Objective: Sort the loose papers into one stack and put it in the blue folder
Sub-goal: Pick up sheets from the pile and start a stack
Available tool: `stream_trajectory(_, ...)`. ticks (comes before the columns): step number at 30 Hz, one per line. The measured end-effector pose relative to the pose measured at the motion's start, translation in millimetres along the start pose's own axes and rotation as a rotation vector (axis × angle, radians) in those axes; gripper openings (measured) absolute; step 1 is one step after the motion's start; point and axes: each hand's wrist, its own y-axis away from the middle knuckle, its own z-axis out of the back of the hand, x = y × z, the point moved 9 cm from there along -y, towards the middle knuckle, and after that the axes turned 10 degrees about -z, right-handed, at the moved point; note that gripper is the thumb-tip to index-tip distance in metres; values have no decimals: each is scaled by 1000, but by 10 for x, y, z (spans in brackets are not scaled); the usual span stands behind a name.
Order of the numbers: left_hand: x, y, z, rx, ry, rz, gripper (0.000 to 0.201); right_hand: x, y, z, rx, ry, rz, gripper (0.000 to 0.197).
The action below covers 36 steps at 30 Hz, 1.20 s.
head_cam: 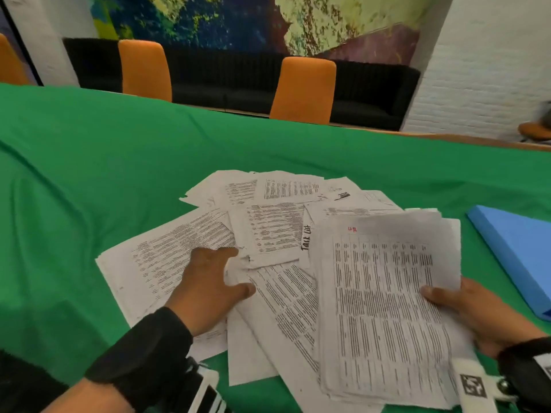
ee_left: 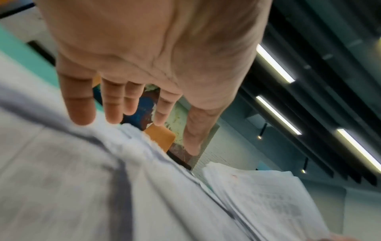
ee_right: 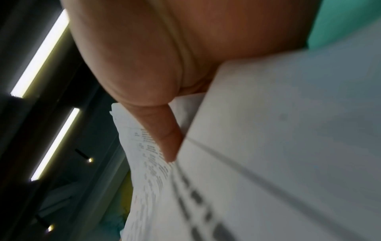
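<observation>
Several printed white papers [head_cam: 268, 231] lie fanned out and overlapping on the green tablecloth [head_cam: 89, 174]. My right hand [head_cam: 465, 308] grips a thick gathered stack [head_cam: 384, 308] at its right edge, thumb on top; the right wrist view shows the thumb [ee_right: 164, 138] pressed on that stack [ee_right: 288, 146]. My left hand [head_cam: 214, 281] rests with spread, straight fingers on the loose sheets left of the stack; its fingers [ee_left: 82, 104] hover just over blurred paper [ee_left: 82, 179]. The blue folder [head_cam: 518, 248] lies closed at the right edge of the table.
Orange chairs [head_cam: 302, 90] stand along the far side of the table, with a black sofa [head_cam: 238, 79] and a painted wall behind. Bare green cloth stretches to the left and beyond the papers.
</observation>
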Motion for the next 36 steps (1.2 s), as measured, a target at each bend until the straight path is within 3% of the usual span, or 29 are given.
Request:
stream_trajectory(4,-509,-289,243,117,-138,-91,49,21,99,481,-136,-158,65,38)
stream_trajectory(6,-846,-537,240,146,-134,-149,43,-43,151,673,-200,-217,73,40)
stream_trajectory(9,-1115,-992,-83,214,-62,-161,51,-237,166,671,-221,-238,13,26)
stream_trajectory(12,-1200,-1383,-461,246,-46,-88,66,-403,108,539,-218,-200,-61,25)
stream_trajectory(18,-1064,-1859,-806,146,163,122,77,-384,19,424,-204,-112,-126,19)
stream_trajectory(22,-1107,-1936,-952,146,189,120,73,-394,7,436,-208,-95,-129,19)
stream_trajectory(26,-1231,-1865,-912,250,-47,12,49,-249,145,484,-171,-99,-58,18)
stream_trajectory(29,-1384,-1589,-434,298,-109,-190,30,134,362,762,-206,-156,107,25)
stream_trajectory(31,-1464,-1358,-11,301,-100,-303,34,492,502,794,-162,-179,202,29)
stream_trajectory(34,-1620,-958,429,402,-53,-431,30,1218,733,438,-79,-8,420,23)
stream_trajectory(36,-1819,-724,700,388,-118,-562,23,1629,878,-20,4,182,549,19)
